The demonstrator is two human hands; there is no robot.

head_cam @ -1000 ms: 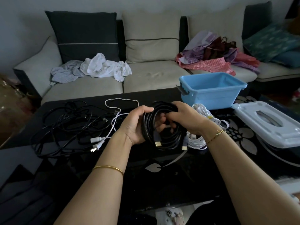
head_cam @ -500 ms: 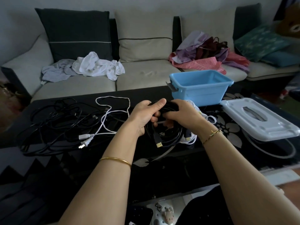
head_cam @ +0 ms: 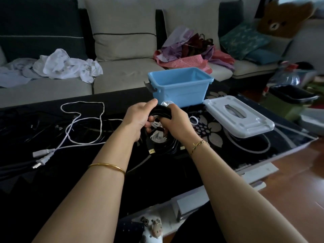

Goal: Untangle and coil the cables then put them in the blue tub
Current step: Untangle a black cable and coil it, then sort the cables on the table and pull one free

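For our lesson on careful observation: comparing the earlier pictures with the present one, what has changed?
The left hand and right hand shifted their grip to the top of the black cable coil and carried it toward the blue tub, over the white cable coil. Unchanged: the tub, the white lid beside it, the tangled cables at left.

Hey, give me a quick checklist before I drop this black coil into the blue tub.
1. Left hand and right hand grip the black cable coil: ok.
2. Blue tub open, white lid lying beside it: ok.
3. Room in tub: ok, visible inside looks empty.
4. Coil tied off: cannot tell.
5. Gold-tipped plug tucked in: not ok, it dangles.
6. Other cables coiled: not ok, white cable and black tangle lie loose.
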